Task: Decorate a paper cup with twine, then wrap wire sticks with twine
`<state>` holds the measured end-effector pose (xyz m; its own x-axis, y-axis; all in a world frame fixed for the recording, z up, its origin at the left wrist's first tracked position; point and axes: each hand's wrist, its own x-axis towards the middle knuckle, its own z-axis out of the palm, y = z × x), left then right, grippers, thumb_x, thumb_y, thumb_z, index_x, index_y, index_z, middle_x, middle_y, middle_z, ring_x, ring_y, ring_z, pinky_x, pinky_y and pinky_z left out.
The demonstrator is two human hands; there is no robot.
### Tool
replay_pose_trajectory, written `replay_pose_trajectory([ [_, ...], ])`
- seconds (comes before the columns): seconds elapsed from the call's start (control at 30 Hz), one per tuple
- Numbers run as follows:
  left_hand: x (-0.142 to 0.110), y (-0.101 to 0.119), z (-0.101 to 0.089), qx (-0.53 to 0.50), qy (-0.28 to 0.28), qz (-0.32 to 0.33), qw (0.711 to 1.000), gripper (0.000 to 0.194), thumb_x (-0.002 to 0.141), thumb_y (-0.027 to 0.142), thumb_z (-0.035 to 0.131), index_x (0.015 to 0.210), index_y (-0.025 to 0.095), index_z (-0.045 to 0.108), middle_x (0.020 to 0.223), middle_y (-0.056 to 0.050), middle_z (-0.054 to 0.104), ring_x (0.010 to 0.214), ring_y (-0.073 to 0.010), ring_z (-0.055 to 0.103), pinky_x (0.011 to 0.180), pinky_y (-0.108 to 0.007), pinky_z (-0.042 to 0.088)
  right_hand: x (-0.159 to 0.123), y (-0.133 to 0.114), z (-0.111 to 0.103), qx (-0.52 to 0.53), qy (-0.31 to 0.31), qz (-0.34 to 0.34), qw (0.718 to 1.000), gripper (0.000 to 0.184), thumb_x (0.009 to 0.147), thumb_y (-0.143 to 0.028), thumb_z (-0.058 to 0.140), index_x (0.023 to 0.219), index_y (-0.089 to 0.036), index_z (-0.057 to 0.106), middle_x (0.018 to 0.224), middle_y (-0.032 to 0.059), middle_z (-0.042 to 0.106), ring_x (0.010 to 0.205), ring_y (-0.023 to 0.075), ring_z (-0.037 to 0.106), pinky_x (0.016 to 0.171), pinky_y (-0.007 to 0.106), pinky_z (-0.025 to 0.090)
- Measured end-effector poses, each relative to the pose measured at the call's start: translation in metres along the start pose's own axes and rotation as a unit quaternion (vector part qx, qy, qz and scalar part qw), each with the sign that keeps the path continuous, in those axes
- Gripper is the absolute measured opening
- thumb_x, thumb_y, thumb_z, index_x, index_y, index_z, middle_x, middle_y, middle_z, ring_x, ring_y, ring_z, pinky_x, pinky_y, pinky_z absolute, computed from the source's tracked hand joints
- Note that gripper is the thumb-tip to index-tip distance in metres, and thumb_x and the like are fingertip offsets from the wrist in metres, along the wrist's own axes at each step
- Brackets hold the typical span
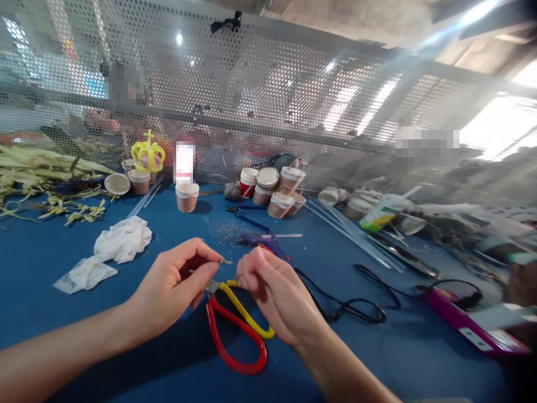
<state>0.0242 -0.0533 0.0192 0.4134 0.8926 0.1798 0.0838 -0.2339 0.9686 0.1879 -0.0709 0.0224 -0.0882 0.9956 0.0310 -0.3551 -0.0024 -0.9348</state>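
Observation:
My left hand [178,282] pinches a small, thin, pale brownish strip [226,261] between thumb and forefinger; what it is made of is too small to tell. Close beside it, my right hand [279,291] is closed with its fingers curled, and anything inside them is hidden. A gap separates the two hands. Below them on the blue table lies a pair of scissors [238,366] with one red and one yellow handle, its blades partly covered by my left hand. Just beyond my right hand is a blue glue gun [268,242].
Crumpled white tissue [121,240] lies at left, near dry pale stalks [50,168] and a yellow crown-shaped piece [148,154]. Paper cups [187,198] stand along the mesh panel [268,101]. Clear glue sticks [348,232], a black cable [361,313] and a magenta power strip [470,324] occupy the right.

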Motion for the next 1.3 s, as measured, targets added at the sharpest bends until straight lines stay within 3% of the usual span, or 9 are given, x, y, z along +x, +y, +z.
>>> replay_pose_trajectory([
  [0.1,0.0,0.0,0.0,-0.006,0.005,-0.008,1.0,0.011,0.079,0.028,0.048,0.08,0.017,0.051,0.048,0.007,0.042,0.038,-0.0047,0.041,0.039,-0.016,0.034,-0.001,-0.001,-0.001,-0.007,0.013,-0.045,0.999,0.041,0.081,-0.039,0.046,0.047,-0.018,0.037,0.039,-0.0064,0.032,0.043,0.0075,0.031,0.05,0.023,0.03],
  [0.2,0.0,0.001,-0.002,-0.003,0.005,-0.015,1.0,0.011,0.079,0.027,0.048,0.08,0.017,0.051,0.047,0.008,0.042,0.038,-0.0048,0.041,0.038,-0.016,0.033,0.001,-0.002,-0.004,-0.165,0.044,-0.1,0.98,0.014,0.078,-0.032,0.05,0.083,-0.019,0.052,0.066,-0.0012,0.052,0.063,0.0114,0.048,0.062,0.026,0.038],
  [0.23,0.001,0.002,-0.002,0.001,0.005,-0.015,1.0,0.011,0.079,0.027,0.047,0.08,0.017,0.051,0.048,0.007,0.042,0.038,-0.0048,0.041,0.038,-0.016,0.033,0.002,-0.002,-0.005,-0.261,0.05,-0.115,0.957,0.023,0.076,-0.029,0.052,0.097,-0.02,0.05,0.078,0.0012,0.054,0.073,0.0135,0.05,0.068,0.029,0.039],
  [0.3,0.001,0.004,-0.004,0.011,0.01,-0.012,1.0,0.011,0.079,0.027,0.046,0.081,0.017,0.051,0.05,0.007,0.043,0.038,-0.0047,0.042,0.039,-0.017,0.033,0.002,0.0,-0.005,-0.485,0.029,-0.104,0.868,0.033,0.071,-0.026,0.057,0.103,-0.019,0.05,0.09,0.0049,0.053,0.083,0.0177,0.05,0.074,0.033,0.038],
  [0.4,0.002,0.006,-0.006,0.011,0.021,0.003,1.0,0.01,0.08,0.027,0.046,0.08,0.018,0.05,0.051,0.007,0.043,0.038,-0.0045,0.042,0.04,-0.018,0.034,-0.001,0.004,-0.002,-0.704,-0.1,0.028,0.703,0.032,0.063,-0.027,0.064,0.091,-0.016,0.057,0.091,0.0076,0.05,0.082,0.0213,0.051,0.069,0.032,0.04],
  [0.47,0.002,0.007,-0.007,0.008,0.023,0.008,1.0,0.01,0.08,0.027,0.046,0.081,0.018,0.05,0.051,0.007,0.044,0.038,-0.0047,0.042,0.041,-0.018,0.035,-0.004,0.006,0.0,-0.738,-0.147,0.077,0.654,0.034,0.063,-0.025,0.064,0.094,-0.015,0.056,0.093,0.0081,0.047,0.078,0.0196,0.052,0.065,0.03,0.04],
  [0.77,0.005,0.013,-0.012,0.012,0.048,0.017,0.999,0.009,0.079,0.024,0.047,0.08,0.016,0.051,0.051,0.006,0.045,0.037,-0.0045,0.043,0.039,-0.018,0.034,-0.005,0.003,-0.019,-0.738,-0.166,0.034,0.653,0.04,0.066,-0.01,0.047,0.106,-0.01,0.053,0.096,0.0108,0.047,0.079,0.0188,0.053,0.07,0.029,0.041],
  [1.07,0.009,0.015,-0.019,-0.013,0.072,0.048,0.996,0.006,0.08,0.021,0.048,0.082,0.016,0.051,0.049,0.007,0.043,0.038,-0.0046,0.043,0.04,-0.019,0.035,-0.013,-0.002,-0.029,-0.586,-0.06,-0.014,0.808,0.044,0.063,-0.015,0.052,0.107,-0.016,0.055,0.089,0.0054,0.059,0.072,0.0154,0.055,0.066,0.028,0.045],
  [1.3,0.011,0.017,-0.024,-0.026,0.085,0.058,0.994,0.004,0.08,0.02,0.049,0.08,0.017,0.051,0.05,0.007,0.043,0.039,-0.0046,0.043,0.039,-0.019,0.035,-0.009,0.009,-0.05,-0.676,-0.019,-0.045,0.735,0.046,0.065,-0.012,0.049,0.111,-0.01,0.053,0.098,0.0116,0.054,0.087,0.0197,0.053,0.081,0.033,0.041],
])
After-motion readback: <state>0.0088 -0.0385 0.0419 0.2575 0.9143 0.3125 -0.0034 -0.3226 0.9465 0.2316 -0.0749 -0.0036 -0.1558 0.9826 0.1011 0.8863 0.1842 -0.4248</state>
